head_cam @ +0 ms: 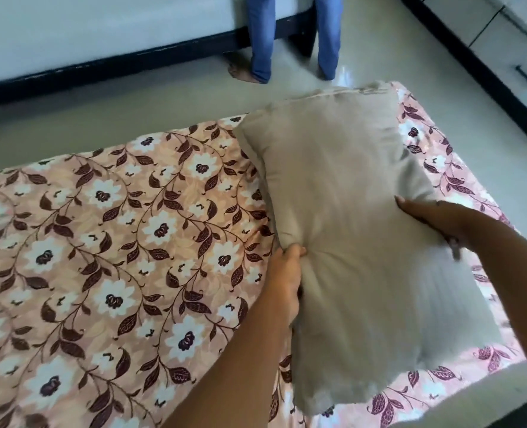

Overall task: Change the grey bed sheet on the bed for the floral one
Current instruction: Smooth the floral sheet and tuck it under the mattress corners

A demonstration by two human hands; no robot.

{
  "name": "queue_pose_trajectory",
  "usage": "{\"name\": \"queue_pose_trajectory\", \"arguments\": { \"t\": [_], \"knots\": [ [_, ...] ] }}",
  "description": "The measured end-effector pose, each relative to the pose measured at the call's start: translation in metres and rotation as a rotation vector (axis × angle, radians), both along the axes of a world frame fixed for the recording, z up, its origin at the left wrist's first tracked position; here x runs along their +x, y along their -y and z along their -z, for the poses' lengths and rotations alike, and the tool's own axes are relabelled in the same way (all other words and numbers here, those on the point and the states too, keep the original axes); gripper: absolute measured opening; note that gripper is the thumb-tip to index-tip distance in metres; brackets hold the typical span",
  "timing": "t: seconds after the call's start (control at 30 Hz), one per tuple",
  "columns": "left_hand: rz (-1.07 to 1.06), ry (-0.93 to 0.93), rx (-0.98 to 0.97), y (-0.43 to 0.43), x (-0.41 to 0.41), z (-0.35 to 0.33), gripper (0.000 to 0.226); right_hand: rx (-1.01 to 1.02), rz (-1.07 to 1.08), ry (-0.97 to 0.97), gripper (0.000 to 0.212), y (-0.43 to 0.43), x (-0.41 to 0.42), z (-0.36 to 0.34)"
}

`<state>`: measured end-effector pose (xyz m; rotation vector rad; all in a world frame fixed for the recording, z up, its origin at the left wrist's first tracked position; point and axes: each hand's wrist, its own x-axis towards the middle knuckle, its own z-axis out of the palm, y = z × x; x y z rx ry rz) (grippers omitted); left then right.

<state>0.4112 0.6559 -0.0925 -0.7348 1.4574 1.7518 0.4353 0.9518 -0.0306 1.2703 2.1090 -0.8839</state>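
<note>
floral sheet (pixel 101 242): spread flat over the bed, covers pretty much all of it
pillow (pixel 348 227): plain beige, held over the sheet's right end
left hand (pixel 287 273): fingers bunched into the pillow's left edge; right hand (pixel 435 220): gripping the right edge
background: someone in jeans (pixel 262 35) standing on the floor

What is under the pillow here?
The floral sheet runs under the pillow, showing past its edges. The left hand and right hand grip its sides. Whatever lies directly beneath is covered.
</note>
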Motion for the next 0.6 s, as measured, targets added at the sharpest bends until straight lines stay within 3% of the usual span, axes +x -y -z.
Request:
{"name": "queue_pose_trajectory", "arguments": {
  "t": [0.07, 0.17, 0.23, 0.43, 0.6],
  "knots": [
    [-0.020, -0.027, -0.019, 0.027, -0.003, -0.011, 0.027, -0.006, -0.012, 0.006, 0.101, 0.021, 0.007, -0.014],
    [-0.023, -0.084, -0.033, 0.088, -0.015, -0.028, 0.028, 0.116, 0.023, -0.193, 0.066, 0.094, 0.003, -0.035],
    [-0.042, -0.140, -0.081, 0.128, -0.024, -0.039, 0.022, 0.158, 0.044, -0.289, 0.057, 0.143, 0.004, -0.042],
    [-0.074, -0.269, -0.354, 0.334, -0.046, -0.047, 0.040, 0.091, -0.013, -0.452, 0.062, 0.352, -0.036, -0.021],
    [-0.179, -0.323, -0.610, 0.532, -0.055, -0.046, 0.044, -0.118, -0.131, -0.530, 0.085, 0.548, -0.080, 0.029]
  ]
}}
